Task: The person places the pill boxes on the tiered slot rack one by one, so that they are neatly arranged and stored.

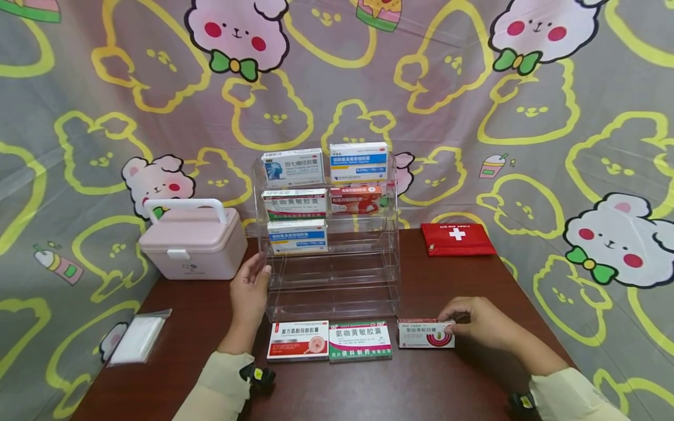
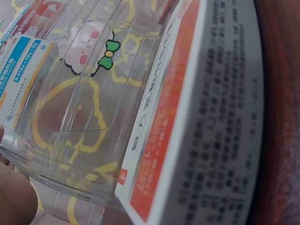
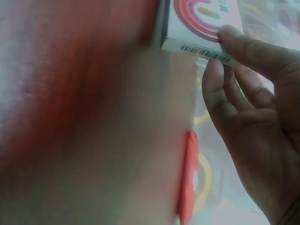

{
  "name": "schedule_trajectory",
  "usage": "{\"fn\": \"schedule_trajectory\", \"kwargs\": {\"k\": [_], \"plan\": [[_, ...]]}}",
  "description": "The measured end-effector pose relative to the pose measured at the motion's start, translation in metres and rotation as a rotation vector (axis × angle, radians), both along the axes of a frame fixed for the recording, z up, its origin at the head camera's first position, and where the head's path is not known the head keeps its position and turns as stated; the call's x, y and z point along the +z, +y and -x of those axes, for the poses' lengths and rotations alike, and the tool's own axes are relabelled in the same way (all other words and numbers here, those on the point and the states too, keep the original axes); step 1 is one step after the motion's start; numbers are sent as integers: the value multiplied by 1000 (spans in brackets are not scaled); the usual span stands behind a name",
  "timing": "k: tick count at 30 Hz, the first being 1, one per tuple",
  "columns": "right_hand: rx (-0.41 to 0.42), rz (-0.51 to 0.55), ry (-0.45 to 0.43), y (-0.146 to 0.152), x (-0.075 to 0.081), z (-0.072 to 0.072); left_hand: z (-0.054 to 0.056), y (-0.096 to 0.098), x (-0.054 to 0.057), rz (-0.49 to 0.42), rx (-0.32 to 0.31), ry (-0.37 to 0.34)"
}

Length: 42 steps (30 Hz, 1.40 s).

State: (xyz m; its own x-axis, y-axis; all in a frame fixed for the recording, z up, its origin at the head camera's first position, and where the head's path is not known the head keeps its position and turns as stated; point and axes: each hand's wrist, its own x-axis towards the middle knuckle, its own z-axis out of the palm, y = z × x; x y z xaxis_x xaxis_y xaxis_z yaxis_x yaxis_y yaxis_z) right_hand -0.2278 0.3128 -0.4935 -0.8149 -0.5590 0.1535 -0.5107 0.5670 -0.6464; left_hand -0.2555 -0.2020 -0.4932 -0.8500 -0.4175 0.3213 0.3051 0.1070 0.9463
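In the head view my right hand (image 1: 476,320) pinches the right end of a white medicine box (image 1: 425,336) with a red ring printed on it, low over the table at the right. The right wrist view shows thumb and fingers on the barcode end of that box (image 3: 201,33). My left hand (image 1: 251,289) holds the left side edge of a clear tiered display rack (image 1: 337,298). Several medicine boxes stand in the upper tiers, among them a blue-and-white box (image 1: 298,238). Before the rack lie a red-and-white box (image 1: 298,341) and a green-and-white box (image 1: 360,341).
A pink case with a white handle (image 1: 189,245) stands left of the rack. A red first aid pouch (image 1: 457,240) lies at the back right. White items in a clear bag (image 1: 138,339) lie at the left table edge. A patterned curtain (image 1: 337,76) hangs behind.
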Motion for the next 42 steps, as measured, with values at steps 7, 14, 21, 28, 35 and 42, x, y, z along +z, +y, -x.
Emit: {"fn": "schedule_trajectory", "kwargs": {"k": [7, 14, 21, 28, 35, 42], "plan": [[-44, 35, 8, 2, 25, 1, 1, 0, 1, -7, 7, 2], [-154, 59, 23, -14, 58, -1, 1, 0, 0, 9, 9, -8], [-260, 171, 144, -51, 89, 10, 1, -1, -1, 0, 4, -11], [-281, 317, 324, -90, 120, 42, 0, 0, 0, 13, 24, -21], [-218, 400, 366, -118, 146, 73, 3, 1, -2, 0, 13, -8], [-232, 217, 545, -138, 153, 90, 2, 1, 0, 4, 26, -16]]}}
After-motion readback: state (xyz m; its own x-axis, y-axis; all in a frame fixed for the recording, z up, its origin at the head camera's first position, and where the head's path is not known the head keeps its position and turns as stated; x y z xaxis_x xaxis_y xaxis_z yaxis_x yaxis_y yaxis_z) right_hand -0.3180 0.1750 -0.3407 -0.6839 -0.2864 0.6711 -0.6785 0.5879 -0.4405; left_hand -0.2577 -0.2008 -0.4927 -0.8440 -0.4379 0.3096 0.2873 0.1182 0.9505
